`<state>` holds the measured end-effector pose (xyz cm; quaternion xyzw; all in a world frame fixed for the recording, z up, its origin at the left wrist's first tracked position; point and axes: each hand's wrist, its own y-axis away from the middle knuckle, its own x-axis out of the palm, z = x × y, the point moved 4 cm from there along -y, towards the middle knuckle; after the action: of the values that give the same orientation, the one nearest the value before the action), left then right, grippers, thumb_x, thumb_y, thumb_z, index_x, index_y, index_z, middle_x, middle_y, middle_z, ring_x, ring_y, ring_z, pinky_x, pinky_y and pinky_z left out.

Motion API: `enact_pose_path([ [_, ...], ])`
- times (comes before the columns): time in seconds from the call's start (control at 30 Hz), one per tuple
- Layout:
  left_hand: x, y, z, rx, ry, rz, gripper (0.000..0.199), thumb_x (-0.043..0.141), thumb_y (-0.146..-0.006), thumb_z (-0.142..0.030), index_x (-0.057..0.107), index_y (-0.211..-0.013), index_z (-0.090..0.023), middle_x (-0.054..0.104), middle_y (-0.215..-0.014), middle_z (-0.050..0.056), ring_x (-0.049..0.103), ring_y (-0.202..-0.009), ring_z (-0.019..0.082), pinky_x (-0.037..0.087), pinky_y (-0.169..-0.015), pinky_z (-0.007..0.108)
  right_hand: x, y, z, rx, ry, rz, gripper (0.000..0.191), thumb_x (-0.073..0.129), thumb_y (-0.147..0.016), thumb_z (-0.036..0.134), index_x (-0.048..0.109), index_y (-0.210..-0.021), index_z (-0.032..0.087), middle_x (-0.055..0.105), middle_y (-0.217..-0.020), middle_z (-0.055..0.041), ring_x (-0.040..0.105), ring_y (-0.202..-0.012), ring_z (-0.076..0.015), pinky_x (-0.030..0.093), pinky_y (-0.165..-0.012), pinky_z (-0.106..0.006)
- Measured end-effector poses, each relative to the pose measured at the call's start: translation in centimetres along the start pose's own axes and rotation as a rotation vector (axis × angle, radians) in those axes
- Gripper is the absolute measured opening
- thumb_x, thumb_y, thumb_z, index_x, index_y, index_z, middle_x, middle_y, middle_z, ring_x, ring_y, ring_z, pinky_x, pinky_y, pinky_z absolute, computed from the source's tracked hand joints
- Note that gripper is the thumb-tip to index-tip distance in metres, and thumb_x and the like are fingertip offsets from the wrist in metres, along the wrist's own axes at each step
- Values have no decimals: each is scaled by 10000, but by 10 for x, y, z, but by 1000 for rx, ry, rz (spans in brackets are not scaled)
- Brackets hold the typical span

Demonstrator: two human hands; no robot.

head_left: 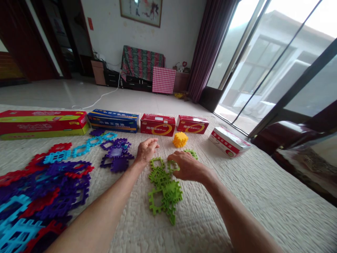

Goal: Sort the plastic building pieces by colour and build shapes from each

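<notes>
Wall (102, 42): is bearing a framed picture (142, 12)
Floor (63, 92): is gleaming
Cabinet (133, 84): is standing under patterned cloth (142, 61)
Curtain (203, 42): is hanging beside windows (276, 66)
Windows: are admitting daylight

hands (184, 166) at the green pieces (172, 189) — the right perhaps touching one — yellow block (180, 139) just beyond

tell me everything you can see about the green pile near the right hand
The green pile is made of bright, plastic-looking pieces with toothed edges: open square frames, at least one more solid panel, and a pointed tip at the near end. They lie loosely overlapping on the cream quilted cover. The right hand reaches around a frame toward the far end, seemingly touching it.
</notes>
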<state>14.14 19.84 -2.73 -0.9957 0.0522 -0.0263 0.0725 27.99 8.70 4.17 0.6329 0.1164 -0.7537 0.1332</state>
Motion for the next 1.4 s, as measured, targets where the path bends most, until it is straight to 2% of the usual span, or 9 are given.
enact_pose_path([
  [0.2, 0, 1, -1, 4, -7, 4, 365, 602, -695, -370, 691, -960, -136, 700, -702, 52, 623, -646, 146, 469, -564, 226, -26, 9, -50, 86, -55, -193, 468, 616, -657, 101, 614, -1113, 205, 621, -1131, -92, 581, -982, -223, 445, -868, -364],
  [0.4, 0, 1, -1, 8, -8, 4, 355, 607, -684, -363, 692, -941, -134, 697, -692, 50, 627, -654, 151, 465, -559, 225, -23, 14, -81, 168, -71, -123, 528, 572, -656, 45, 586, -1165, 184, 608, -1191, -104, 586, -1049, -223, 452, -926, -371],
  [0.53, 0, 2, -4, -4, -6, -3, 350, 601, -678, -351, 690, -935, -131, 691, -692, 48, 615, -635, 143, 456, -539, 217, -23, 11, -65, 85, -105, -278, 504, 603, -675, 84, 579, -1171, 171, 560, -1266, -121, 556, -1109, -234, 428, -966, -387],
  [0.63, 0, 3, -6, -12, 0, -16, 336, 588, -674, -334, 692, -920, -130, 682, -682, 47, 609, -624, 141, 458, -532, 216, -14, 8, -36, -36, -229, -403, 355, 553, -741, 99, 620, -1080, 181, 642, -1093, -75, 610, -959, -177, 464, -882, -335],
  [0.7, 0, 3, -8, -14, 9, -17, 330, 578, -675, -324, 692, -920, -134, 677, -670, 42, 609, -626, 141, 463, -540, 216, 1, 4, -16, -111, -328, -381, 298, 533, -766, 103, 632, -1035, 186, 666, -1002, -51, 617, -876, -150, 476, -814, -295],
  [0.83, 0, 2, -7, -12, 15, -14, 329, 562, -680, -306, 689, -933, -137, 675, -674, 37, 600, -607, 132, 466, -542, 219, 24, -11, 6, -174, -384, -322, 323, 510, -791, 96, 616, -1085, 177, 648, -1075, -71, 604, -888, -144, 458, -790, -266],
  [1.07, -1, 0, -4, -34, 27, -24, 327, 544, -696, -291, 687, -948, -140, 680, -690, 36, 580, -552, 113, 474, -550, 230, 35, -43, 6, -43, -173, -242, 115, 578, -758, 173, 681, -806, 169, 591, -760, -32, 542, -711, -142, 400, -693, -247],
  [1.23, -1, 1, -6, -34, 26, -32, 320, 545, -696, -274, 688, -947, -137, 677, -691, 37, 589, -586, 119, 473, -550, 220, 39, -44, 5, 8, -150, -281, 166, 531, -778, 153, 691, -820, 166, 580, -747, -38, 537, -704, -140, 383, -672, -239],
  [1.4, 0, 2, -5, -31, 30, -36, 310, 550, -700, -284, 692, -939, -146, 679, -684, 34, 603, -613, 127, 467, -544, 210, 34, -35, -3, 145, -89, -287, 197, 483, -807, 144, 676, -842, 148, 591, -814, -72, 559, -733, -155, 406, -693, -259],
])
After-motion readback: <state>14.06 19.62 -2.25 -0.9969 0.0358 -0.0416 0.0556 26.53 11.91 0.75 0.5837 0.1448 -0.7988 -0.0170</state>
